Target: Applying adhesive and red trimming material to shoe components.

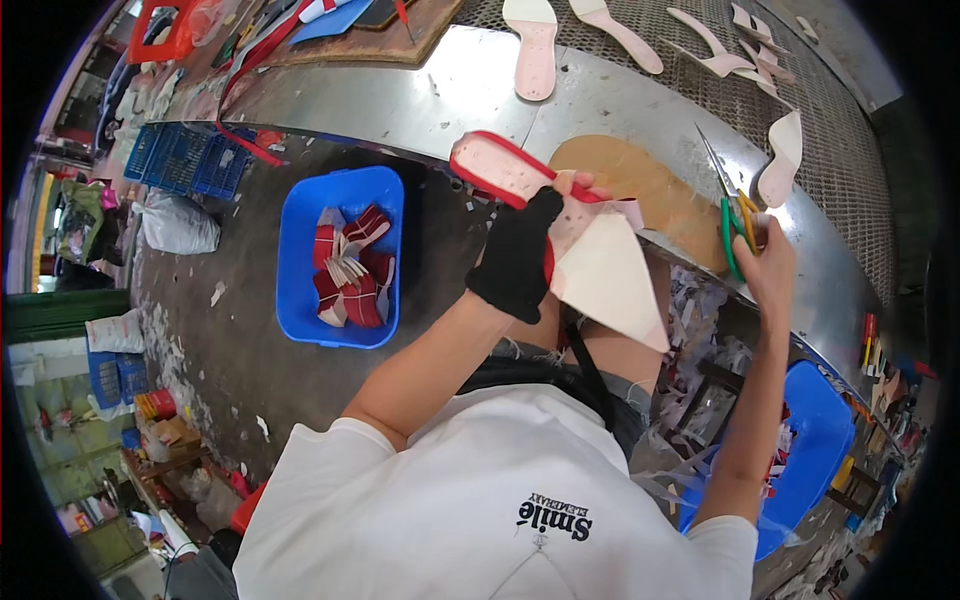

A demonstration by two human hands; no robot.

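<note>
My left hand (518,252), in a black glove that leaves the fingertips bare, is closed on a shoe insole (497,166). The insole is pale pink with red edging at its rounded end, and its broad white part (606,275) fans out toward my lap. My right hand (770,262) grips scissors (738,208) by their green and yellow handles. Their blades point away from me over the metal worktop, apart from the insole. A tan rounded board (635,185) lies at the worktop's edge between the two hands.
Several loose insoles (536,60) lie along the metal worktop (400,105) and its mesh surface. A blue bin (288,265) holding red and cream pieces stands on the floor at left. Another blue bin (825,420) is at my right. Scraps litter the floor.
</note>
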